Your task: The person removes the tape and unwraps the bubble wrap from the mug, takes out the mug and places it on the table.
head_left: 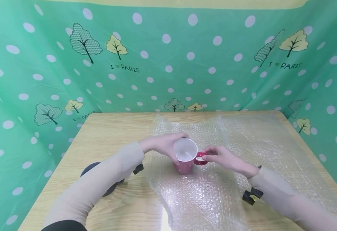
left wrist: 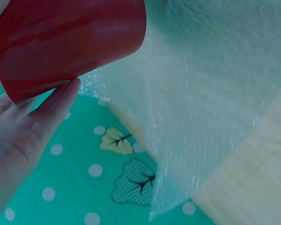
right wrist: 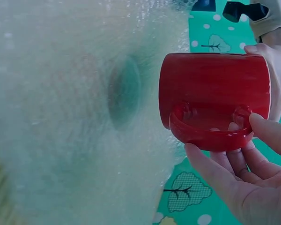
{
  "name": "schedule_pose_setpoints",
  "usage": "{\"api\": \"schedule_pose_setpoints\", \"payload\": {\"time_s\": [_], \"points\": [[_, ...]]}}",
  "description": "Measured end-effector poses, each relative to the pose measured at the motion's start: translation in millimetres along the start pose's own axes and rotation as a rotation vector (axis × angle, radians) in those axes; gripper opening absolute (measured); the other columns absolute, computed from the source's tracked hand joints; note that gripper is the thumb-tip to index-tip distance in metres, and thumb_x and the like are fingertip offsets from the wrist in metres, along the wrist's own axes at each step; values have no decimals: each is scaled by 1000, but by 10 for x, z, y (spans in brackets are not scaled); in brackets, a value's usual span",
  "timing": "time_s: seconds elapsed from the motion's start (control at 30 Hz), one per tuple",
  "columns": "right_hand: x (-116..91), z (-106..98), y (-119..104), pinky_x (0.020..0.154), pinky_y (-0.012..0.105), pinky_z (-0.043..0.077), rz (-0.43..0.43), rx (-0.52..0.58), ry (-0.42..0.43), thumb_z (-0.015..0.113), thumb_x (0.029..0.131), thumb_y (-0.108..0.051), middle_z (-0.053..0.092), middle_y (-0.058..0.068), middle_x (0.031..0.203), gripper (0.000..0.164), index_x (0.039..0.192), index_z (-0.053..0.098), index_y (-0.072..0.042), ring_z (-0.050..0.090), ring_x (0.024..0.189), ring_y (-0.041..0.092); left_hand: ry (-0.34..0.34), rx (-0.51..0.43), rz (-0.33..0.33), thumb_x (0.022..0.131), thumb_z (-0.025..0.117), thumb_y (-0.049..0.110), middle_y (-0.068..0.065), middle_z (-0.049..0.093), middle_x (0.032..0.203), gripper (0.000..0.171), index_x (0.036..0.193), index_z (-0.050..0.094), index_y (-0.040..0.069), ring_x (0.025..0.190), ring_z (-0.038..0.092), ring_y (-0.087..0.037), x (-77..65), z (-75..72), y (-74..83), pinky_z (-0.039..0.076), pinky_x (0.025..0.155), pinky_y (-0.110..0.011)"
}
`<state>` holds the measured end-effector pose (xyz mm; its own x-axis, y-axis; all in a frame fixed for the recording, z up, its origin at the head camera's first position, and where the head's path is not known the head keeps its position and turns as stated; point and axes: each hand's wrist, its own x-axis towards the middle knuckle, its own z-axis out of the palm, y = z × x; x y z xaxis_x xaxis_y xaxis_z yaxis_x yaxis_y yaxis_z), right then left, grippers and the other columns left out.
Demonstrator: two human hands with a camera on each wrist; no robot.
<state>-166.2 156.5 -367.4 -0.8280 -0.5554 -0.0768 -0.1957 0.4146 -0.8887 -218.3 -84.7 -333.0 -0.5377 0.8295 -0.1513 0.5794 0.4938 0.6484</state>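
Observation:
A red mug (head_left: 184, 166) with a white inside is held upright over a sheet of bubble wrap (head_left: 261, 144). My left hand (head_left: 166, 146) grips its body near the rim from the left, thumb in front. On the other side my right hand (head_left: 221, 157) pinches the mug's handle (right wrist: 210, 138) between thumb and fingers. In the right wrist view a gap shows between the mug's base and its dark shadow on the wrap. The left wrist view has the mug's smooth red side close up, with fingers (left wrist: 61, 101) against it.
Bubble wrap spreads over the middle and right of the wooden table (head_left: 122, 128), past its front edge. A dark round object (head_left: 91, 166) lies at the left, mostly hidden under my left forearm. A green dotted cloth (head_left: 185, 38) hangs around the back and sides.

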Motion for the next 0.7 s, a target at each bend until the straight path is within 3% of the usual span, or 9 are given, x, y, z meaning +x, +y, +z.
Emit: {"api": "schedule_pose_setpoints", "payload": {"time_s": [0.27,0.7], "points": [[161,27,-123,75,34,51,9,-40,-2,56,86,-12,64,15,88,23,98,58,7,60,82,22,3,-9,-28,55,82,18,-7,51,115,83,124,38,5,104,50,-20,-145,-168,6,43,88,-29],[476,131,-374,78,31,50,20,-40,-8,56,85,-13,64,13,89,23,99,59,4,60,82,20,39,-69,-59,55,80,16,-12,50,114,85,125,34,1,103,50,-23,-417,-385,-163,44,88,-33]]}}
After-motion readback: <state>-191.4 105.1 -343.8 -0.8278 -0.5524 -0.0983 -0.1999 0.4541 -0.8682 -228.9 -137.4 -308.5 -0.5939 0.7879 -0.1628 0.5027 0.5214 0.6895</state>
